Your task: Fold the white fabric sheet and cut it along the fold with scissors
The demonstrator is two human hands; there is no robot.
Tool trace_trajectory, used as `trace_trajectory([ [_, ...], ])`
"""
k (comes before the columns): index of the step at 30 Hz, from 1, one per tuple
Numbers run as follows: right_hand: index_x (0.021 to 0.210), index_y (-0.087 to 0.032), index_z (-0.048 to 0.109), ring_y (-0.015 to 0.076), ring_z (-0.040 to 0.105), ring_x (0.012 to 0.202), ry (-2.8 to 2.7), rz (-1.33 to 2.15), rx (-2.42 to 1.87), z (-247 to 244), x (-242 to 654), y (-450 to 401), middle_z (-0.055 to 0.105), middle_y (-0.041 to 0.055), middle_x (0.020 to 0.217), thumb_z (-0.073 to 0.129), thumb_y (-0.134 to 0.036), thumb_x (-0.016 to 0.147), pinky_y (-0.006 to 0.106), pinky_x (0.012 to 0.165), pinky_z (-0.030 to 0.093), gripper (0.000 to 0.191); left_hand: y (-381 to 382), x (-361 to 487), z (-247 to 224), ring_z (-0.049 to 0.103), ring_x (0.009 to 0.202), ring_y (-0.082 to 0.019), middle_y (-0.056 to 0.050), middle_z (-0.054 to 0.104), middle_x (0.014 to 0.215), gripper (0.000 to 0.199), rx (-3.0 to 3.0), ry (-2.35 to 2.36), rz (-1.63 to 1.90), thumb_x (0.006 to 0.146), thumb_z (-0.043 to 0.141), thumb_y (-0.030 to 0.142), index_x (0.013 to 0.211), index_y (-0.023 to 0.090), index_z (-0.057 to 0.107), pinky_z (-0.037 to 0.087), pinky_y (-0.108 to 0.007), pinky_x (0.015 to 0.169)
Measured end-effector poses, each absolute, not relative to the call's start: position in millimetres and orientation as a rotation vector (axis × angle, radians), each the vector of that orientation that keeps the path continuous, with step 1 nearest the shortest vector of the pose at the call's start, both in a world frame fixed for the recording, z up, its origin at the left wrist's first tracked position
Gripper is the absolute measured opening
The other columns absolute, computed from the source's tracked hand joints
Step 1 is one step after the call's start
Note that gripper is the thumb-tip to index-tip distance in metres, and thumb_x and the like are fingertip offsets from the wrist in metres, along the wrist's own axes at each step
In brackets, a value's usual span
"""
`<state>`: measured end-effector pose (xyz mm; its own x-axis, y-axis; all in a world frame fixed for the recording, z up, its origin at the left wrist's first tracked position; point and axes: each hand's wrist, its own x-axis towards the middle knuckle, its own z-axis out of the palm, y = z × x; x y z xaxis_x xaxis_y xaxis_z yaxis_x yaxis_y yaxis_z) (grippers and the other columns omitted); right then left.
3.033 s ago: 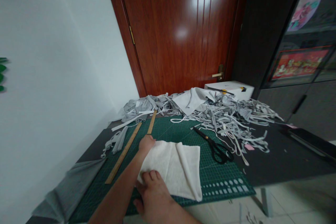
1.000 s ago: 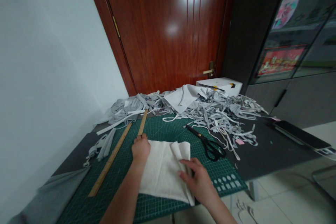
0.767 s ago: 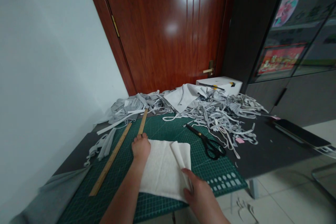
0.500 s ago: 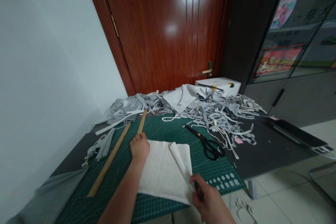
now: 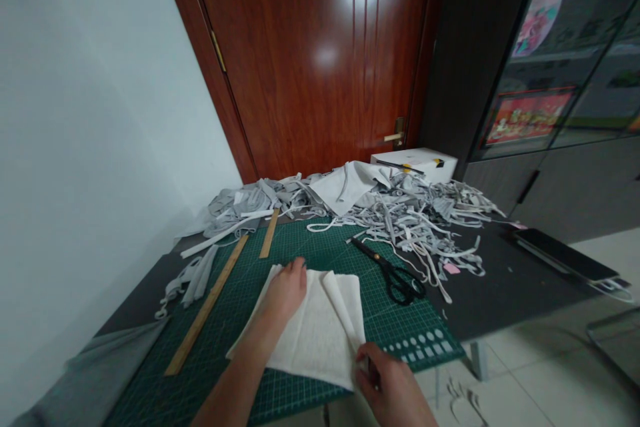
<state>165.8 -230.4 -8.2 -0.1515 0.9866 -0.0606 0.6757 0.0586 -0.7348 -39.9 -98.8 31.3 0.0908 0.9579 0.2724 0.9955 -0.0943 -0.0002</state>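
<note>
A cream-coloured cloth (image 5: 315, 340) lies on the green cutting mat (image 5: 290, 240), with a narrow fold running down its right side. My left hand (image 5: 287, 287) rests flat on the cloth's upper left part, fingers stretched out. At the cloth's lower right corner, my right hand (image 5: 387, 383) is closed, its fingertips against the folded edge. Something small and dark shows between thumb and forefinger, mostly hidden by the fingers; its kind I cannot make out. Black-handled scissors (image 5: 390, 270) lie to the right of the cloth, apart from both hands.
A long wooden ruler (image 5: 207, 307) and a shorter wooden strip (image 5: 270, 233) lie on the mat's left. Grey and white fabric scraps (image 5: 405, 213) are heaped along the back by a white box (image 5: 425, 163). A dark flat device (image 5: 565, 253) sits at the right edge.
My left hand has moved right from the wooden strip onto the cloth, uncovering the cloth's left edge and the strip's end. My right hand has shifted slightly left and stays at the corner.
</note>
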Motion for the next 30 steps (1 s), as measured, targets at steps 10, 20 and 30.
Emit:
trace_trajectory([
  [10,0.138,-0.015,0.032,0.0236,0.068,0.083,-1.861,0.794,-1.744,-1,155,-212,0.071,0.0109,0.096,0.049,-0.01,0.076,0.026,0.07,0.044,0.064,-145,-11,5,0.052,0.108,-0.022,-0.007,0.059,0.112,0.031,-2.776,-1.419,-0.65,0.085,0.043,0.01,0.11,0.019,0.059,0.044,-0.038,0.097],
  [20,0.138,-0.008,0.034,0.023,0.057,0.114,-1.723,0.707,-1.57,7,143,-130,0.057,0.0177,0.126,0.047,0.0,0.065,0.029,0.092,0.042,0.074,-140,-15,0,0.032,0.136,-0.024,-0.007,0.042,0.145,0.044,-2.782,-1.328,-0.365,0.091,0.044,0.023,0.135,0.021,0.045,0.03,-0.046,0.11],
  [30,0.13,-0.015,0.042,0.0163,0.062,0.069,-1.628,0.781,-1.571,5,160,-109,0.065,0.0004,0.079,0.051,-0.008,0.07,0.025,0.068,0.046,0.061,-138,-14,3,0.014,0.141,-0.035,0.001,0.021,0.155,0.052,-2.817,-1.428,-0.185,0.09,0.05,0.048,0.139,0.042,0.036,0.018,-0.066,0.107],
])
